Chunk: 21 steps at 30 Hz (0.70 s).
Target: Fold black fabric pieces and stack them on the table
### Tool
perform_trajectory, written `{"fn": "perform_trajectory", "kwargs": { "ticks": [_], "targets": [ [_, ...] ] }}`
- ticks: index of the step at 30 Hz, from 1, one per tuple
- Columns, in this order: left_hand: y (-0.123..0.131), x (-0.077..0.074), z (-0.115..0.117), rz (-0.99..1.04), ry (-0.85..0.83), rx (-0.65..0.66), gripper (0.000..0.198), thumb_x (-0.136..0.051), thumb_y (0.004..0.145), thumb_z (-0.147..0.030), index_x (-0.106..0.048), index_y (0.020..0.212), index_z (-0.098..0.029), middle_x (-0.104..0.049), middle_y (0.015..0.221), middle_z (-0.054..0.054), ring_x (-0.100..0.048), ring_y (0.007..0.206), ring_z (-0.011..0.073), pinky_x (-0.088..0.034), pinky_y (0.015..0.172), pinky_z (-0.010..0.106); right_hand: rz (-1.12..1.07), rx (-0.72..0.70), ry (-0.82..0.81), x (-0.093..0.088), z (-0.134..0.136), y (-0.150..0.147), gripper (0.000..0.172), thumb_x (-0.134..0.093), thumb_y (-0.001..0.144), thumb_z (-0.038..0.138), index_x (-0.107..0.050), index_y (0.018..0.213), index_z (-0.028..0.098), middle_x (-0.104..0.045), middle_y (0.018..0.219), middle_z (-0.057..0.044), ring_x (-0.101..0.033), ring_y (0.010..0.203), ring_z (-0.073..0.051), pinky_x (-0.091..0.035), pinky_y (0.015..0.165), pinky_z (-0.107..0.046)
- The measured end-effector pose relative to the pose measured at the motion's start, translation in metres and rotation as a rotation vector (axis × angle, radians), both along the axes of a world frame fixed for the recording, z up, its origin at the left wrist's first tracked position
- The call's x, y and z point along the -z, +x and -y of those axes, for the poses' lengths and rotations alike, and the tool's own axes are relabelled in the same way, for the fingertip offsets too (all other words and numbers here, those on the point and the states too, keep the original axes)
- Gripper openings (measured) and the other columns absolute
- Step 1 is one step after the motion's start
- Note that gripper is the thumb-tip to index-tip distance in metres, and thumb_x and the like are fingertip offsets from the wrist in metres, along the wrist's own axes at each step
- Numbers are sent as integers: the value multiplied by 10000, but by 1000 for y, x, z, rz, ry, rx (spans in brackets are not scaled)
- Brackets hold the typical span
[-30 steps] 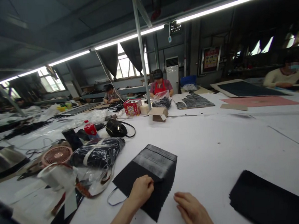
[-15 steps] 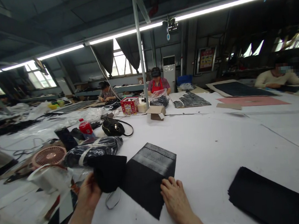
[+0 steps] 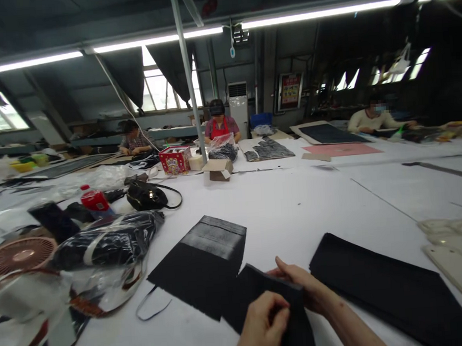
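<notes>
Both of my hands grip one black fabric piece (image 3: pixel 263 292) low in the middle of the view. My left hand (image 3: pixel 263 326) pinches its near edge with curled fingers. My right hand (image 3: pixel 304 289) holds its far side, fingers partly hidden behind the cloth. Just left of it lies a stack of black fabric pieces (image 3: pixel 201 262) on the white table (image 3: pixel 296 205). A second flat pile of black fabric (image 3: pixel 381 286) lies to the right.
A plastic bag of dark cloth (image 3: pixel 105 245), a pink fan (image 3: pixel 17 256), a red-capped bottle (image 3: pixel 94 199) and a black handbag (image 3: pixel 147 195) crowd the left. Cream boards (image 3: pixel 457 247) lie at right. Other people work at the far end behind boxes (image 3: pixel 218 169).
My left hand carried a black piece from the left across to the middle, and my right hand left the stack and took hold of it too. The view swung to the right.
</notes>
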<state>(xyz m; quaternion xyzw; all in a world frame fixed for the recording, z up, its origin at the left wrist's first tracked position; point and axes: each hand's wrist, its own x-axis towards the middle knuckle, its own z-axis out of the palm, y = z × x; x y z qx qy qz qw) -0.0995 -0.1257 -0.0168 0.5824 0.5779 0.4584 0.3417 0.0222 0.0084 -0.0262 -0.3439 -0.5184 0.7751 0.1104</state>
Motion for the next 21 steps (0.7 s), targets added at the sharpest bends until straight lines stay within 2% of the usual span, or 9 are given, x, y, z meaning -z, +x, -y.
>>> {"fn": "perform_trajectory", "kwargs": {
  "ticks": [2,3,6,9,12,16,21],
  "targets": [
    [20,10,-6,-211,66,115,157,-546,825,-178,-617,957,-221,-633,958,25,-569,863,170,-451,778,274,95,-19,93,0,-8,31,584,-530,777,703,-639,819,131,-617,733,-60,-552,632,-116,-405,567,-222],
    [22,13,-8,-317,85,125,207,-550,816,-160,-611,1000,-233,-628,1036,31,-563,932,190,-444,832,305,148,-19,151,2,-10,42,548,-558,769,677,-636,803,136,-595,696,-37,-506,573,-94,-364,519,-208],
    [6,21,-18,-585,65,52,289,-547,825,-154,-590,1094,-250,-596,1160,40,-525,1052,243,-414,918,396,249,6,276,10,-11,51,399,-629,755,543,-633,738,144,-539,603,8,-406,486,-72,-268,453,-205],
    [-16,29,-27,-710,27,31,282,-541,841,-165,-589,1111,-233,-579,1176,54,-517,1079,251,-410,954,411,326,59,473,19,-5,34,229,-653,738,387,-652,712,160,-583,617,2,-497,574,-119,-349,534,-236],
    [-25,34,-30,-748,17,29,250,-527,855,-167,-588,1091,-223,-554,1202,62,-517,1086,233,-424,957,376,436,174,712,24,9,9,122,-625,762,309,-667,760,195,-645,743,-31,-577,768,-198,-403,697,-297],
    [-25,31,-32,-797,6,41,229,-546,852,-181,-588,1072,-227,-567,1138,58,-520,1059,229,-441,926,360,560,308,979,31,30,-12,181,-475,868,223,-655,852,232,-620,925,-74,-546,967,-252,-372,830,-366],
    [-29,29,-36,-827,-10,48,227,-533,866,-186,-573,1087,-223,-578,1111,54,-521,1044,222,-432,939,352,608,346,1451,53,42,-16,256,-439,884,89,-641,935,239,-581,846,-43,-535,844,-213,-388,745,-342]
  ]
}}
